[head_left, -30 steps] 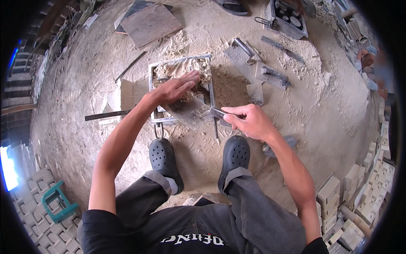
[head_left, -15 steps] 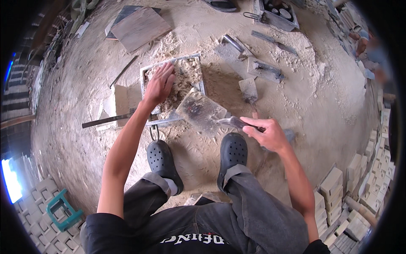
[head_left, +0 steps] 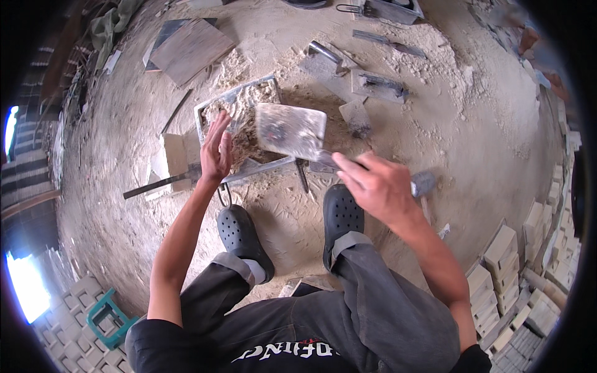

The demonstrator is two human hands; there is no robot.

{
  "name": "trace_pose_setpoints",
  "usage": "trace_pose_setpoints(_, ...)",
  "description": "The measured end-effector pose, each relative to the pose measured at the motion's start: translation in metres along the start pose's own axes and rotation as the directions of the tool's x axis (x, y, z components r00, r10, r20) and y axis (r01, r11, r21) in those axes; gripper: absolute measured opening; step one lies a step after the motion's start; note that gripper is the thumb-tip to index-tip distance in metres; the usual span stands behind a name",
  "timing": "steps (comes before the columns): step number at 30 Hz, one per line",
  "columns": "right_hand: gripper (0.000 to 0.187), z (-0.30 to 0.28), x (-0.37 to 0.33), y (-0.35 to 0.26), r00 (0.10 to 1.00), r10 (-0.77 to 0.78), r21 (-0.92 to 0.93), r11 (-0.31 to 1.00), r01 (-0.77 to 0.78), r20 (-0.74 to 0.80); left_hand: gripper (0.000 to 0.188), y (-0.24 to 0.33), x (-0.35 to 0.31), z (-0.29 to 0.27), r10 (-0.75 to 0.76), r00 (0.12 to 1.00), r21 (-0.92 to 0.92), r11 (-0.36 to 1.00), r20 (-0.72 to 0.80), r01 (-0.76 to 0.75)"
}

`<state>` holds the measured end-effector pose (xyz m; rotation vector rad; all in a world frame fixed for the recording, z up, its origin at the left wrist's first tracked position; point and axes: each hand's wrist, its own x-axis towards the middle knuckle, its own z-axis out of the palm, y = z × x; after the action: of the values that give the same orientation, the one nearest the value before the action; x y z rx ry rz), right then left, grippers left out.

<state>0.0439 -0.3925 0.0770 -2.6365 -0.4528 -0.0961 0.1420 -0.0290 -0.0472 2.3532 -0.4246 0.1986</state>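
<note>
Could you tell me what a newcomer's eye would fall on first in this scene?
Probably the flat rectangular trowel blade, raised at the centre by the right hand above a metal mould frame filled with crumbly sandy mix. The left hand hangs open beside it, and black clogs stand on the dusty ground below.

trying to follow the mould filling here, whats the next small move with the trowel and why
Probably lower the flat trowel, held in the right hand, onto the fill: it hangs tilted above the metal mould frame, and the left hand sits open at the frame's edge.

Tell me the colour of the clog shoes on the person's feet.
Black perforated clog shoes, clearest in the head view.
</note>
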Motion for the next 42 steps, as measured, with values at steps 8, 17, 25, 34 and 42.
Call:
trace_pose_setpoints(8, 0.035, 0.019, -0.007, 0.016, 0.990, -0.053, -0.012, 0.999, 0.052, -0.134, 0.067, -0.009, 0.008, 0.034, -0.123, 0.958, 0.465, 0.885, 0.259, -0.012)
trace_pose_setpoints(17, 0.041, 0.003, -0.064, 0.150, 0.530, 0.842, 0.367, 0.527, -0.766, -0.104, 0.072, 0.042, 0.016, 0.026, 0.047, 0.847, 0.339, 0.903, 0.530, -0.262)
trace_pose_setpoints(25, 0.044, 0.004, -0.022, 0.264, 0.277, 0.957, 0.266, 0.245, -0.932, 0.089, 0.035, 0.062, 0.059, -0.035, -0.095, 0.387, 0.188, 0.959, 0.917, -0.209)
trace_pose_setpoints(34, 0.039, 0.041, 0.083, 0.352, 0.449, 0.885, 0.075, 0.460, -0.885, -0.126, 0.050, 0.022, 0.106, -0.057, -0.892, -0.002, 0.421, 0.215, 0.451, -0.881)
trace_pose_setpoints(42, 0.042, 0.017, 0.074, 0.445, 0.427, 0.847, -0.063, 0.431, -0.900, -0.316, 0.039, 0.077, 0.133, -0.033, -0.119, 0.478, 0.377, 0.787, 0.870, -0.489)
